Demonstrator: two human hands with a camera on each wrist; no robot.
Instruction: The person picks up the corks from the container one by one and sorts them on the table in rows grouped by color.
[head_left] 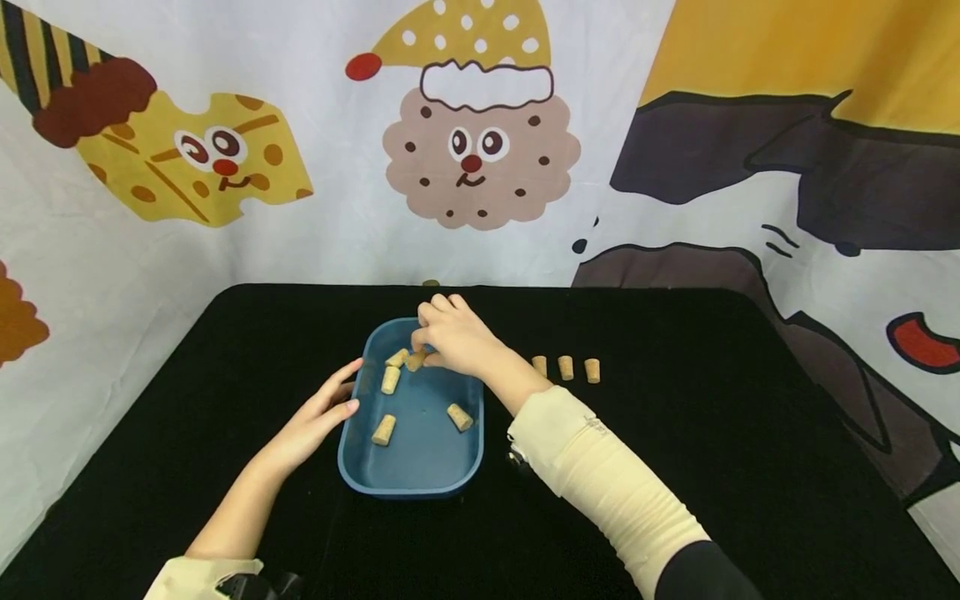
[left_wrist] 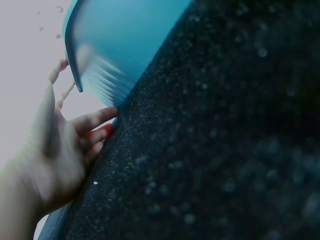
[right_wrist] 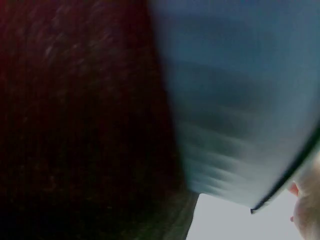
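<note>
A blue plastic tub [head_left: 411, 492] stands on the black cloth, with several tapered corks lying inside. Over the tub's far end, my right hand [head_left: 453, 337] pinches one cork [head_left: 416, 361] between thumb and fingers. Close beside it lie a second cork [head_left: 397, 357] and a third cork [head_left: 390, 380]. Nearer the front are a cork [head_left: 383, 430] on the left and a cork [head_left: 460, 417] on the right. My left hand [head_left: 315, 421] rests its extended fingers against the tub's left side. The left wrist view shows this hand [left_wrist: 62, 150] by the tub's ribbed wall [left_wrist: 107, 82].
Right of the tub, upright corks stand in a row: one cork [head_left: 539, 365] partly behind my right forearm, a middle cork [head_left: 566, 367] and an end cork [head_left: 592, 371]. A patterned curtain [head_left: 315, 250] hangs behind the black-covered table [head_left: 675, 467].
</note>
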